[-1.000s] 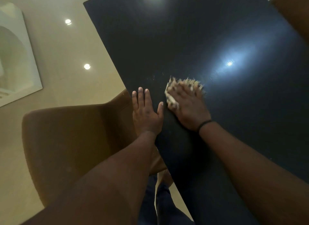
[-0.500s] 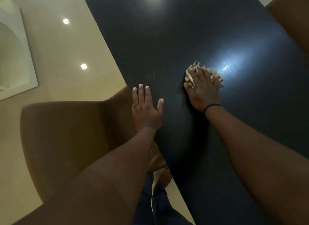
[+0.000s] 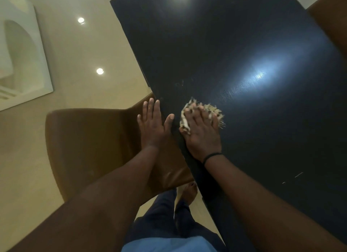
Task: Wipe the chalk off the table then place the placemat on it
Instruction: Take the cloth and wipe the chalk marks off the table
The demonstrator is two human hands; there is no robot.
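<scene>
Table [image 3: 234, 51], black and glossy, fills the right side, with a brown chair [image 3: 90, 144] beside its left edge. Left hand [image 3: 153, 125] lies flat, fingers straight, over this edge. Right hand [image 3: 201, 133] presses a fringed cloth [image 3: 185, 121] on the table. Faint chalk marks [image 3: 180, 83] lie just beyond the hands.

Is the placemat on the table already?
No, the dark table holds only the cloth pressed under the right hand and a few chalk marks.

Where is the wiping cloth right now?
The shaggy cloth lies under the right hand on the dark table, near its left edge, beside the flat left hand.
</scene>
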